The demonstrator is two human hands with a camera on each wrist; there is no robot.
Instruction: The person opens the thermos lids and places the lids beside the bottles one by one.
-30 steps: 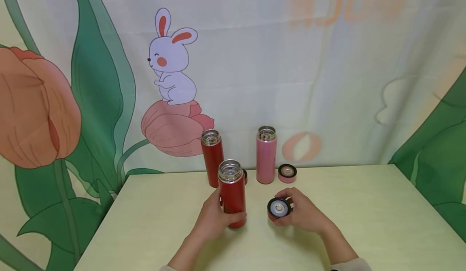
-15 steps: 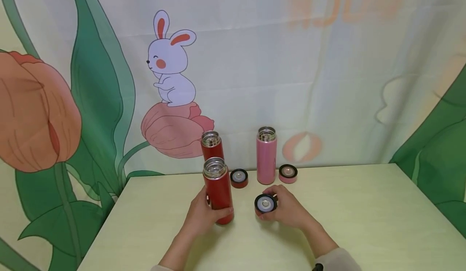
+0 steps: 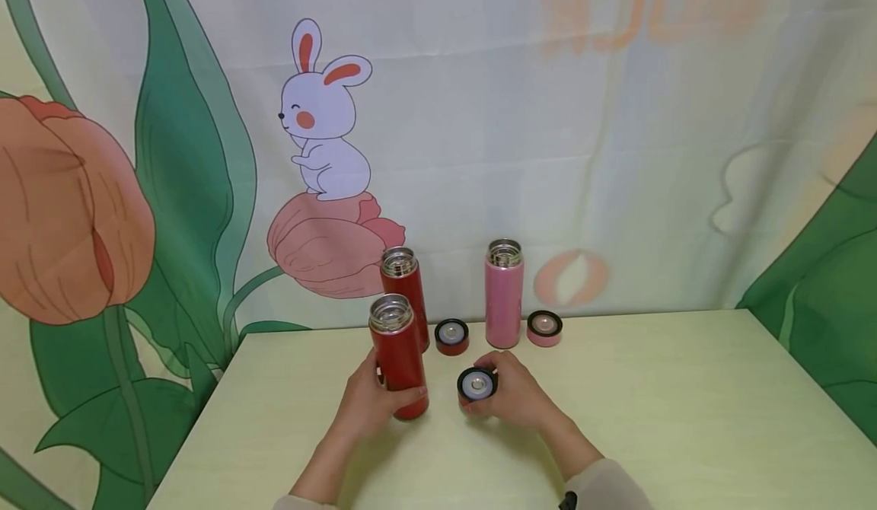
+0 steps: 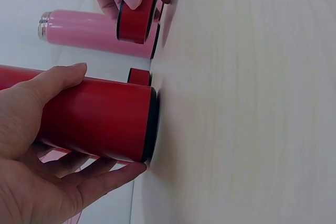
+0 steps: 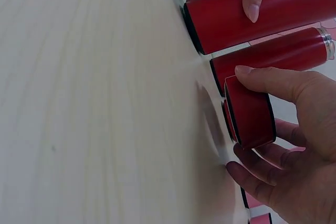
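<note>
In the head view my left hand (image 3: pixel 365 402) grips an uncapped red thermos bottle (image 3: pixel 400 358) low on its body, nearly upright. The thumb lies across its front side; I cannot tell whether its base touches the table. To the right, my right hand (image 3: pixel 518 396) holds a red lid (image 3: pixel 476 384) by its sides, its inner face up. In the right wrist view this lid (image 5: pixel 252 113) hangs a little above the table, between thumb and fingers. A second uncapped red thermos bottle (image 3: pixel 415 288) stands behind the first and is partly hidden by it.
Toward the back edge of the table (image 3: pixel 671 403) another red lid (image 3: pixel 452 337) lies inner face up. An uncapped pink thermos bottle (image 3: pixel 503 304) stands right of it, with a pink lid (image 3: pixel 544 329) beside it. A printed curtain (image 3: pixel 438 129) hangs behind the table.
Both hands have moved left, the left one with the red thermos bottle and the right one with its red lid. The red lid on the table now shows fully.
</note>
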